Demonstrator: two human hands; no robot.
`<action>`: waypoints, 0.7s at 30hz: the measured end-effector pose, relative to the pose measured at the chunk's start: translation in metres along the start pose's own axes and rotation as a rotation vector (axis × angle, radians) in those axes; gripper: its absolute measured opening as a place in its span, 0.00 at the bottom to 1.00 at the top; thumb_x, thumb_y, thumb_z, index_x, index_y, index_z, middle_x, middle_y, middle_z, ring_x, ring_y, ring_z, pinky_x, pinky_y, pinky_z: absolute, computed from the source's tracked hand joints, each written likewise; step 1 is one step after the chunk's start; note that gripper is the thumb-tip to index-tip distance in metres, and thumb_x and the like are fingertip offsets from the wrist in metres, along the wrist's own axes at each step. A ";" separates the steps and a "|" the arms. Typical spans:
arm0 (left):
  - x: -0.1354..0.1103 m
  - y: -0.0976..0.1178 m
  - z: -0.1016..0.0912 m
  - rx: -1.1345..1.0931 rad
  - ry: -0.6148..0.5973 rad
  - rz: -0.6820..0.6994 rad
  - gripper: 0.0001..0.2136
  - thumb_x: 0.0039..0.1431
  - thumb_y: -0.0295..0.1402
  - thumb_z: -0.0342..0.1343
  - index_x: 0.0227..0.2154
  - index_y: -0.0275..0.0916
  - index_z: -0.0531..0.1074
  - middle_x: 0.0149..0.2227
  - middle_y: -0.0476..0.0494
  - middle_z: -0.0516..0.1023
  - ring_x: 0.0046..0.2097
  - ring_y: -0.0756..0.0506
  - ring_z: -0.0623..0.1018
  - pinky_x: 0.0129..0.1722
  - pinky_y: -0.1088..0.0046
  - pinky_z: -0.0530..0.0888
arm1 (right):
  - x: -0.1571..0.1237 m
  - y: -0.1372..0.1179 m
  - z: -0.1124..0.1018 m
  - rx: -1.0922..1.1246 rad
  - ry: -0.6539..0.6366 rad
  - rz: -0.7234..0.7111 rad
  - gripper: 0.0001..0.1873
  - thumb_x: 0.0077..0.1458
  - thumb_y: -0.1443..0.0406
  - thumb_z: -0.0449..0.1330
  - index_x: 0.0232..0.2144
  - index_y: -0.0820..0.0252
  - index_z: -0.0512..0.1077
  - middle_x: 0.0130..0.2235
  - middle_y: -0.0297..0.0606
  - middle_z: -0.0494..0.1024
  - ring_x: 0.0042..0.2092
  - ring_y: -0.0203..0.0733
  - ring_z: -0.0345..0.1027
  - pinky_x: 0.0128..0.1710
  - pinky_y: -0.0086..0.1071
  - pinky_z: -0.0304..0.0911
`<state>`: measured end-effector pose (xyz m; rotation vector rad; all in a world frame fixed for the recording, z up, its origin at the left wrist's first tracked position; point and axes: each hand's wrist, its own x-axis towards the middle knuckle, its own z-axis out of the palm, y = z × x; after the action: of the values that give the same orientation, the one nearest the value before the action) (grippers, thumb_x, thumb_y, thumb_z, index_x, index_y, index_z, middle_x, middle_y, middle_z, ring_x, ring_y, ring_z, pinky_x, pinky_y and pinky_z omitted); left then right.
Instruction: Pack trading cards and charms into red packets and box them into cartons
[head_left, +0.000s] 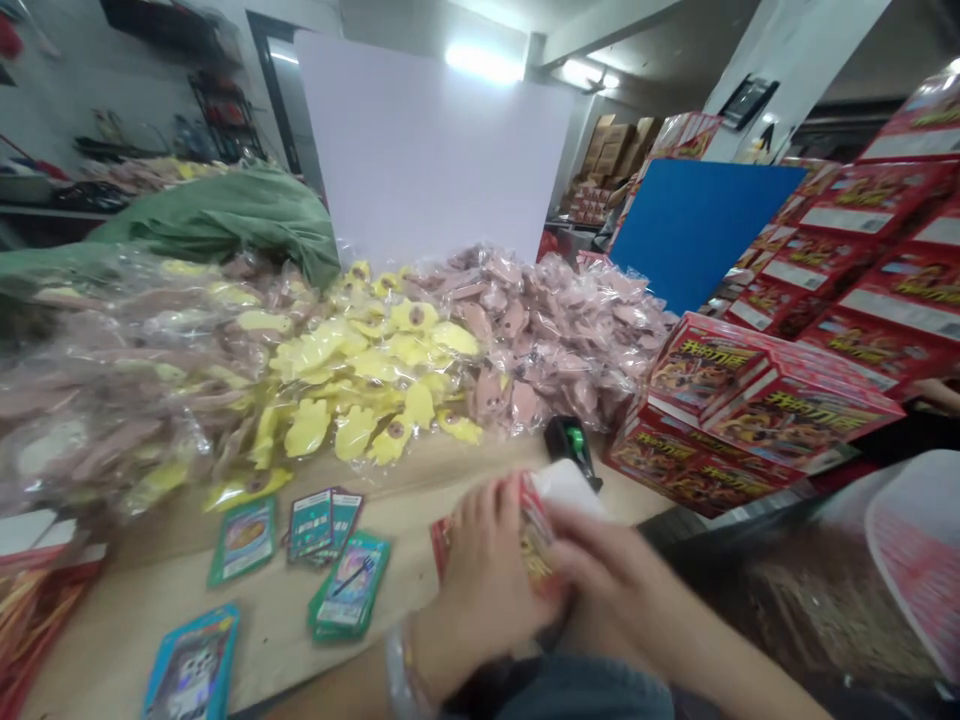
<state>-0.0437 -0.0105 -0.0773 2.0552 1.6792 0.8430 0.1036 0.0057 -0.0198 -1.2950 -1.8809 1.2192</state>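
Note:
A small red printed cardboard box (536,545) is held between my two hands over the front of the table, its white flap (566,487) sticking up at the far side. My left hand (484,555), with a band at the wrist, lies across the box's left part with fingers curled over it. From the right, my right hand (611,570) grips the box's near right side; motion blurs it and hides its fingertips. Left of the hands lie a stack of green cards (351,588), a fanned group of teal cards (315,525), a single-looking green card (244,538) and a blue-edged card pack (193,665).
Bagged yellow figures (360,360) and bagged pink figures (517,330) are heaped at the back. A black tape dispenser (570,445) with green tape stands beyond my hands. Stacked red boxes (795,410) stand right; flat red cartons (45,600) lie left. Another person's hand (941,395) shows far right.

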 end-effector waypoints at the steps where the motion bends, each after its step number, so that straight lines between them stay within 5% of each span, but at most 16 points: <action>1: -0.008 0.002 -0.004 -0.087 -0.023 -0.018 0.46 0.39 0.40 0.60 0.60 0.35 0.44 0.56 0.32 0.56 0.57 0.32 0.57 0.55 0.50 0.56 | -0.006 -0.008 -0.003 -0.025 -0.142 -0.002 0.16 0.55 0.57 0.52 0.38 0.60 0.72 0.36 0.39 0.75 0.37 0.40 0.67 0.39 0.31 0.63; 3: -0.024 0.000 -0.013 -0.334 -0.179 -0.008 0.45 0.41 0.39 0.61 0.61 0.39 0.42 0.58 0.35 0.56 0.58 0.34 0.58 0.55 0.54 0.59 | -0.017 -0.018 -0.008 -0.001 -0.437 0.036 0.17 0.56 0.57 0.51 0.33 0.62 0.73 0.29 0.36 0.74 0.30 0.36 0.65 0.31 0.27 0.62; 5: -0.040 -0.006 -0.020 -0.631 -0.347 0.016 0.41 0.47 0.39 0.58 0.60 0.41 0.42 0.57 0.37 0.60 0.55 0.37 0.64 0.51 0.59 0.66 | -0.025 -0.016 -0.010 0.074 -0.501 0.056 0.17 0.56 0.56 0.52 0.32 0.63 0.74 0.29 0.37 0.74 0.29 0.36 0.65 0.29 0.26 0.61; 7: -0.055 -0.013 -0.020 -0.836 -0.326 -0.022 0.33 0.54 0.37 0.53 0.59 0.41 0.44 0.53 0.37 0.65 0.50 0.41 0.71 0.47 0.64 0.70 | -0.032 -0.004 -0.005 0.101 -0.165 0.009 0.14 0.52 0.57 0.56 0.35 0.60 0.74 0.32 0.38 0.75 0.34 0.39 0.67 0.34 0.29 0.63; 9: -0.069 -0.017 -0.015 -0.855 -0.119 -0.072 0.26 0.56 0.34 0.50 0.55 0.42 0.47 0.47 0.39 0.69 0.44 0.44 0.74 0.43 0.67 0.72 | -0.041 0.011 0.005 0.167 0.260 0.014 0.14 0.49 0.57 0.60 0.38 0.57 0.73 0.35 0.39 0.76 0.39 0.43 0.67 0.39 0.32 0.63; 11: -0.080 -0.015 -0.010 -0.751 0.081 -0.035 0.21 0.54 0.31 0.53 0.49 0.44 0.53 0.45 0.42 0.69 0.42 0.46 0.74 0.42 0.70 0.71 | -0.051 0.021 0.018 0.371 0.381 0.133 0.18 0.49 0.54 0.59 0.40 0.55 0.72 0.37 0.40 0.76 0.42 0.45 0.67 0.41 0.35 0.63; 13: -0.088 -0.011 -0.004 -0.655 0.162 0.048 0.19 0.50 0.31 0.56 0.44 0.44 0.56 0.44 0.43 0.68 0.42 0.45 0.73 0.41 0.72 0.70 | -0.061 0.025 0.029 0.665 0.205 0.303 0.21 0.49 0.51 0.56 0.41 0.57 0.72 0.37 0.42 0.77 0.41 0.47 0.69 0.41 0.38 0.63; 15: -0.089 -0.011 0.004 -0.572 0.077 0.029 0.21 0.45 0.34 0.59 0.41 0.43 0.58 0.41 0.44 0.70 0.41 0.44 0.73 0.39 0.71 0.70 | -0.068 0.028 0.037 0.864 0.056 0.439 0.19 0.48 0.54 0.57 0.38 0.59 0.73 0.36 0.42 0.78 0.39 0.47 0.70 0.41 0.39 0.63; 18: -0.086 -0.018 0.024 -0.480 -0.190 -0.233 0.22 0.40 0.36 0.62 0.38 0.40 0.60 0.34 0.46 0.71 0.36 0.43 0.73 0.35 0.68 0.70 | -0.067 0.041 0.038 0.839 -0.066 0.525 0.16 0.45 0.61 0.61 0.37 0.63 0.74 0.35 0.41 0.79 0.37 0.46 0.71 0.43 0.38 0.62; 21: -0.085 -0.025 0.045 -0.560 -0.243 -0.460 0.31 0.39 0.33 0.63 0.47 0.37 0.55 0.36 0.45 0.72 0.37 0.45 0.73 0.38 0.69 0.70 | -0.060 0.059 0.031 0.674 -0.306 0.431 0.22 0.51 0.55 0.56 0.46 0.62 0.71 0.44 0.41 0.76 0.45 0.45 0.68 0.49 0.38 0.58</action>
<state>-0.0438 -0.0831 -0.1451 1.2758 1.4780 0.7561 0.1263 -0.0531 -0.0826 -1.1901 -1.1910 2.1416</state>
